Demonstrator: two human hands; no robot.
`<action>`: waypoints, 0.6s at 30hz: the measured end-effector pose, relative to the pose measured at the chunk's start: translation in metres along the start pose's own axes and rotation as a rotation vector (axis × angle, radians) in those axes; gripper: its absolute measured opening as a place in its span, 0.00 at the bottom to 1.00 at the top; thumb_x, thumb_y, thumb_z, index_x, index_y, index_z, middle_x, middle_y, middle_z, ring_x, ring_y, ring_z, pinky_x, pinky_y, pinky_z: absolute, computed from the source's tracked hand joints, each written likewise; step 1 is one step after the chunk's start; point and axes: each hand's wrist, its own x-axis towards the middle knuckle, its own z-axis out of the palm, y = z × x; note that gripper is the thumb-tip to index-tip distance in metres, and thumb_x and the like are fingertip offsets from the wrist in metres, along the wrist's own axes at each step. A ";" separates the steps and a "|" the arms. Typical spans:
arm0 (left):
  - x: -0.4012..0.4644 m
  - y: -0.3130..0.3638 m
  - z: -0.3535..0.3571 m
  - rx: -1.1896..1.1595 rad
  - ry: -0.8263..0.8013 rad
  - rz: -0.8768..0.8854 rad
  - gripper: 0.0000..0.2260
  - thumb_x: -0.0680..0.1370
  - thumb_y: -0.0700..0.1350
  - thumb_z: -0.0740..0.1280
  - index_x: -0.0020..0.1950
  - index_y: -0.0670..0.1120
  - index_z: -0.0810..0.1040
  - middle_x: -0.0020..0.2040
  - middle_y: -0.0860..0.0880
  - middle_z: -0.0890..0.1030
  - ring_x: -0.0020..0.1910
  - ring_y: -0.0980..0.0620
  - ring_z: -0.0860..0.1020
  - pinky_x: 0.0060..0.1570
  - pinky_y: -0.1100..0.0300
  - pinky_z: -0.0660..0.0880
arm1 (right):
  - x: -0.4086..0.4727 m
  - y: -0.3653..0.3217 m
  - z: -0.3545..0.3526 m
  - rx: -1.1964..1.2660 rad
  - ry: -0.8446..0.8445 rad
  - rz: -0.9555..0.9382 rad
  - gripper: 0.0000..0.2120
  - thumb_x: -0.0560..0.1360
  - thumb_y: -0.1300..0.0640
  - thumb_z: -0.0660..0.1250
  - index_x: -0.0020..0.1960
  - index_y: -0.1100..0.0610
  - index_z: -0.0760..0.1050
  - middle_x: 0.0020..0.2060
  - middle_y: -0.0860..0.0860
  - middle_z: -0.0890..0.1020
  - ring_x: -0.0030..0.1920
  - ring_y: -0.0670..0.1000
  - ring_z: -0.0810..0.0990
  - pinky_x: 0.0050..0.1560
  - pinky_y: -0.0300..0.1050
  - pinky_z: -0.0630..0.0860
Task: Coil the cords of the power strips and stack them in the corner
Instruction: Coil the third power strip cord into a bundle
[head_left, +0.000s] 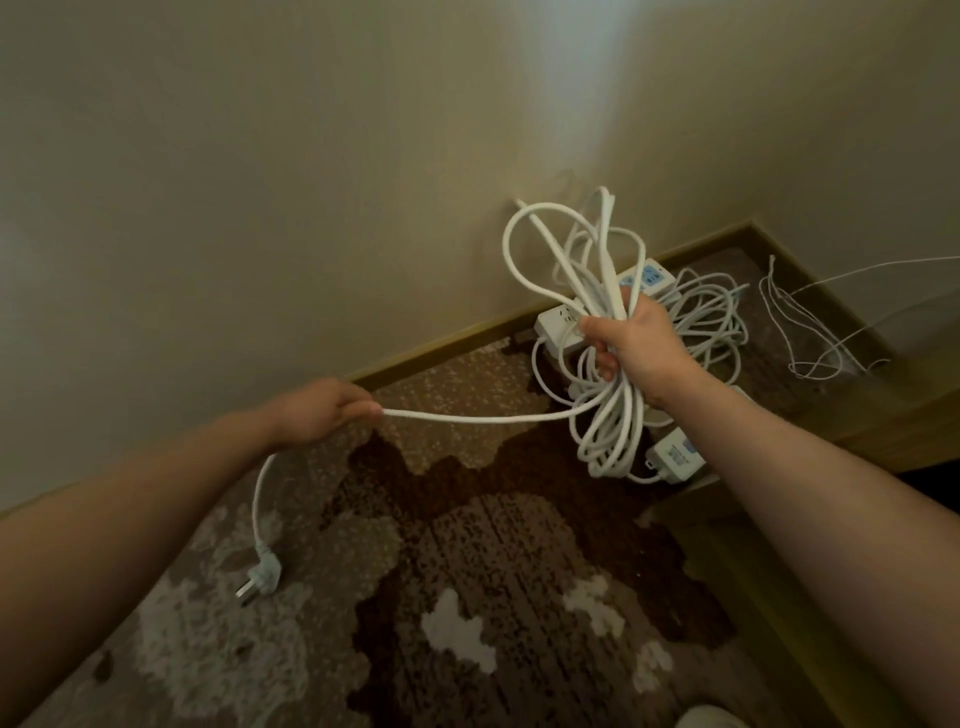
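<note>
The cord (467, 417) runs almost level across mid-frame, from the coil (597, 312) right of centre to the left hand (324, 413) at centre left. The right hand (631, 340) grips the coil at its waist, loops standing above and hanging below the fist. The left hand pinches the free run, its fingers curled round it; past the pinch the tail drops to the plug (260, 579), hanging over the carpet (467, 545) at lower left. The next loop, I judge, means carrying that run rightward to the right hand. Behind the coil, strips (561, 327) and loose cord lie in the corner by the wall (260, 182).
</note>
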 end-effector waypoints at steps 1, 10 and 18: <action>-0.005 -0.004 -0.004 0.001 0.012 -0.008 0.10 0.80 0.47 0.62 0.49 0.48 0.82 0.46 0.50 0.81 0.45 0.54 0.77 0.44 0.64 0.68 | 0.001 -0.001 -0.001 -0.026 0.023 -0.007 0.06 0.75 0.63 0.68 0.43 0.54 0.73 0.30 0.59 0.70 0.22 0.51 0.67 0.27 0.45 0.69; 0.001 0.079 0.002 -0.027 0.033 0.195 0.09 0.79 0.46 0.64 0.47 0.45 0.82 0.41 0.51 0.81 0.42 0.53 0.77 0.46 0.58 0.72 | -0.004 -0.003 0.009 -0.276 -0.128 -0.095 0.10 0.74 0.62 0.71 0.46 0.47 0.77 0.26 0.42 0.78 0.24 0.41 0.74 0.25 0.36 0.70; 0.024 0.157 0.012 -0.114 0.040 0.317 0.07 0.77 0.46 0.66 0.47 0.48 0.83 0.40 0.58 0.80 0.41 0.62 0.76 0.46 0.64 0.71 | -0.009 -0.015 0.035 -0.222 -0.235 -0.057 0.07 0.74 0.65 0.70 0.38 0.59 0.75 0.21 0.48 0.76 0.21 0.49 0.72 0.24 0.42 0.69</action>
